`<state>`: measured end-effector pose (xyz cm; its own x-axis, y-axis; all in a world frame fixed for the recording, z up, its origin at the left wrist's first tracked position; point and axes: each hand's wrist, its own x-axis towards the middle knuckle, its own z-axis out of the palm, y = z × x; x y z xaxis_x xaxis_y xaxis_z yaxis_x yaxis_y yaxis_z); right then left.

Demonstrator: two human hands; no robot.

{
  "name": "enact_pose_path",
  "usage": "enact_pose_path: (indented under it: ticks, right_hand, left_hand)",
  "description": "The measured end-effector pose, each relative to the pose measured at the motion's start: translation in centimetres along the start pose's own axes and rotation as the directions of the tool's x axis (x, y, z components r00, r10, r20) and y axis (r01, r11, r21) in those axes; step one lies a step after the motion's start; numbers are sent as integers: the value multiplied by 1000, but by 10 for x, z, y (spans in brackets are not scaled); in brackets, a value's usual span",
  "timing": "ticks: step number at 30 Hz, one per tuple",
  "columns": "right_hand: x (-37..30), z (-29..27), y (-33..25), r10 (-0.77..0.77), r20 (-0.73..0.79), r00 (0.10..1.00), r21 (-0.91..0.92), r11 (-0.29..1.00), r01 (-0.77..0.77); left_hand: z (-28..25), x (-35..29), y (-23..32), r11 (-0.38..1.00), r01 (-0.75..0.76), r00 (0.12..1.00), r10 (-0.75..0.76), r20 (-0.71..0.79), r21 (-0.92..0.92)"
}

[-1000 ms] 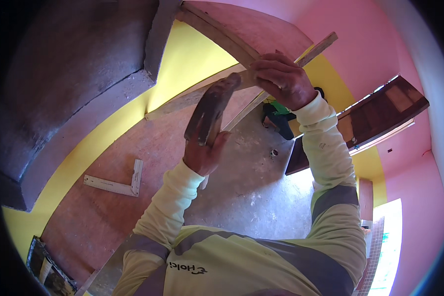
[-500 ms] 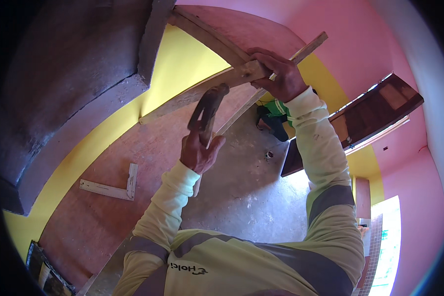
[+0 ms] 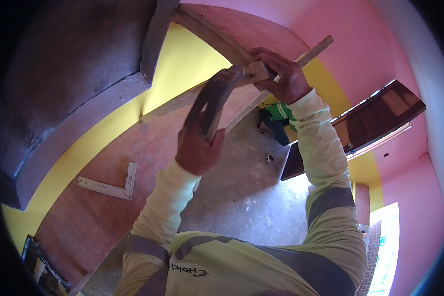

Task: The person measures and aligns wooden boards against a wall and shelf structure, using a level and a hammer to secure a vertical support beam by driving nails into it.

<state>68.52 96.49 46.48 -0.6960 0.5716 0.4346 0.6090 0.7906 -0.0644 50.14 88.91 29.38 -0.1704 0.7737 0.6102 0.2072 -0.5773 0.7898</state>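
My left hand [image 3: 200,152] is wrapped around a claw hammer [image 3: 217,96], raised so that its dark head is close to the end of a wooden board [image 3: 180,101]. From the yellow wall band this board slants up toward the right. My right hand [image 3: 287,81] grips the board's end, fingers over the top, where a second wooden piece [image 3: 214,34] comes in from the upper left. A thinner wooden strip [image 3: 315,51] passes behind my right hand. Whether a nail sits at the joint I cannot tell.
A metal carpenter's square [image 3: 106,188] lies on the reddish surface at left. Beyond my right forearm another person in green [image 3: 280,112] crouches near the floor. A small cup-like item [image 3: 269,158] stands on the grey floor. At right are a dark wooden door [image 3: 380,116] and pink wall.
The hammer has moved up and to the right, closer to the board's end beside my right hand. My right hand keeps its grip and has barely shifted.
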Motion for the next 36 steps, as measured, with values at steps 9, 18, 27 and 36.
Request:
enact_pose_path:
  ticks: [9,18,27,36]
  right_hand:
    - [5,-4,-6,19,18,1000,-33,999,-19]
    - [8,-4,-6,-15,6,1000,-26,1000,15]
    - [3,-5,-5,48,16,999,12,999,-48]
    - [-4,-6,-1,94,22,995,13,995,-94]
  left_hand:
    - [-11,11,8,986,118,983,-99,153,-120]
    - [15,6,-15,966,-253,962,257,-91,56]
    - [-8,-18,4,876,73,991,-116,-62,-477]
    - [-21,-18,6,979,-205,968,204,148,-8]
